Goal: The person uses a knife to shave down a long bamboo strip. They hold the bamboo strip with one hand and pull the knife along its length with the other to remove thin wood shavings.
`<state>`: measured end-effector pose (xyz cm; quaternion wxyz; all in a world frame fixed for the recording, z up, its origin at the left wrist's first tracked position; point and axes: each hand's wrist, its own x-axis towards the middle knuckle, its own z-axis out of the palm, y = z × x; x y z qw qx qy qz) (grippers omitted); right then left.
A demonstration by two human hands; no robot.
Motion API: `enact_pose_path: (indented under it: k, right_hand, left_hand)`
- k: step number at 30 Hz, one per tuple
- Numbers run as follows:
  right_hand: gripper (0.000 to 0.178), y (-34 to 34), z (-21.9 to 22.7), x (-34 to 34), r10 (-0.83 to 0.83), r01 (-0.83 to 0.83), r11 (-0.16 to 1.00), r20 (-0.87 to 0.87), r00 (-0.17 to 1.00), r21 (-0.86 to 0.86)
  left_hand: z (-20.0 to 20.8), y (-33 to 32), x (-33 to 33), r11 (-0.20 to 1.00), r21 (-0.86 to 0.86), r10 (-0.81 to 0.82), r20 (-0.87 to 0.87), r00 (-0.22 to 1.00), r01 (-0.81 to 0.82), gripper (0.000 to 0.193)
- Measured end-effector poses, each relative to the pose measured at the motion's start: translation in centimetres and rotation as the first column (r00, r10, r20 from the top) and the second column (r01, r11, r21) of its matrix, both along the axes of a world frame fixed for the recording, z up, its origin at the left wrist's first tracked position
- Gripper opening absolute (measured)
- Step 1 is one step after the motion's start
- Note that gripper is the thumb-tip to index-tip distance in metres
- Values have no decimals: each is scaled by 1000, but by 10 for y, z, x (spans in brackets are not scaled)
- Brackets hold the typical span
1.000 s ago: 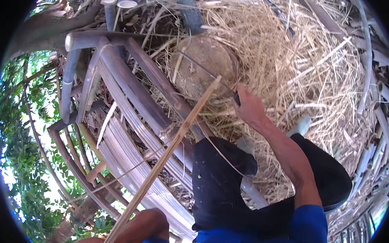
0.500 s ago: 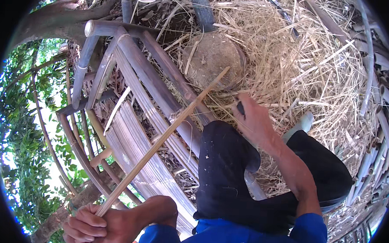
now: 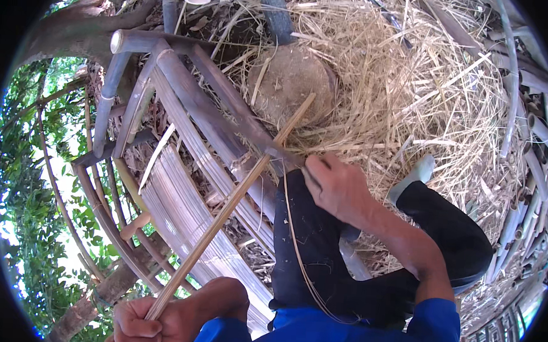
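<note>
My left hand [image 3: 148, 327] is closed round the lower end of a long, pale bamboo strip [image 3: 216, 226], which slants up and to the right. The strip's far end lies over the front of a round wood block [image 3: 290, 74]. In my right hand [image 3: 340, 189] is the dark handle of a knife [image 3: 282, 153]; its blade, partly blurred, crosses the strip near the far end. A thin, curling shaving [image 3: 295, 245] hangs from the cutting place down over my black trousers [image 3: 312, 270]. My fingers hide most of the knife handle.
Left of my knee stands a dark bamboo frame [image 3: 195, 85] with a panel of flat slats [image 3: 181, 197]. Loose shavings [image 3: 375, 84] cover the ground ahead and right. Bamboo poles [image 3: 533, 182] are piled at the far right. A dark, thin tool [image 3: 388, 17] lies at the top.
My right hand has moved left and down, bringing the knife onto the strip. My left hand has shifted slightly right and down. A long shaving now hangs over my leg.
</note>
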<state>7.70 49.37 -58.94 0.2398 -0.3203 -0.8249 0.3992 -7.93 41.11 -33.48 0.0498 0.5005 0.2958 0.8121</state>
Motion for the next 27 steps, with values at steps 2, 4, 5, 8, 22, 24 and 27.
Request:
enact_pose_path:
  k: [2, 4, 5, 8, 22, 24, 27]
  right_hand:
    - [14, 3, 2, -4, 47, -45, 999, -92, 995, 23]
    - [15, 18, -41, -7, 16, -16, 1000, 23, 1000, -3]
    - [17, 26, -69, -8, -11, 16, 999, 138, 990, -32]
    - [15, 55, -125, -20, -33, 55, 994, 214, 976, -96]
    - [17, 3, 37, -13, 21, -19, 997, 14, 1000, -81]
    - [16, -12, 84, -6, 74, -76, 996, -41, 996, -42]
    - [17, -22, 86, -2, 96, -95, 995, -94, 991, 8]
  left_hand:
    - [-6, 9, -5, 996, 31, -81, 5, 997, 80, 40]
    - [-11, 16, -6, 981, 110, -163, 34, 986, 159, 42]
    - [-14, 18, -9, 981, 115, -165, 38, 986, 160, 42]
    - [-9, 20, -19, 992, 96, -83, -21, 996, 84, 42]
    - [12, -7, 0, 970, 46, 240, 26, 970, -241, 49]
    - [13, -11, 3, 980, 22, 195, 25, 981, -195, 50]
    - [14, -23, 3, 978, 4, 210, 4, 978, -210, 50]
